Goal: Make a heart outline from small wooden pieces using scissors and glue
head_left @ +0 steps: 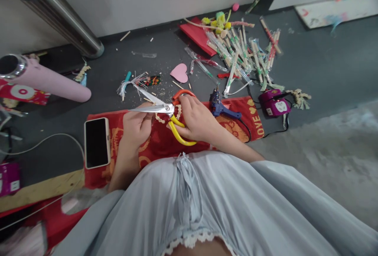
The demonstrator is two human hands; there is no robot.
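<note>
Craft litter crowds the dark gray surface [313, 51]: slim sticks in clear plastic sleeves [233, 53] pile beside a red paper packet [196, 37], with a pink heart [179, 73] and white strands [132, 85] nearer the hands. A pink bottle [56, 79] lies at left near a steel post [72, 22]. A smartphone [97, 142], screen dark, rests on the red towel [254, 124] near the left wrist, while a blue glue gun [224, 109] sits above the right forearm, near a purple socket box [274, 103].

At center, a pair of scissors [167, 108] is in the right hand [197, 117], whose fingers grip the handles, one loop orange, the other yellow. The blades stand parted, pointing left, and one passes across the left hand [137, 124]. That hand's fingers are curled inward, but whether they grip anything cannot be told behind the blade. A cream scalloped strip [160, 119] shows between the hands, partly hidden by the scissors.

The blades are shiny metal, the patterned towel carries yellow "LOVE" lettering, and pale crumbs and short stick pieces speckle the smooth surface.
</note>
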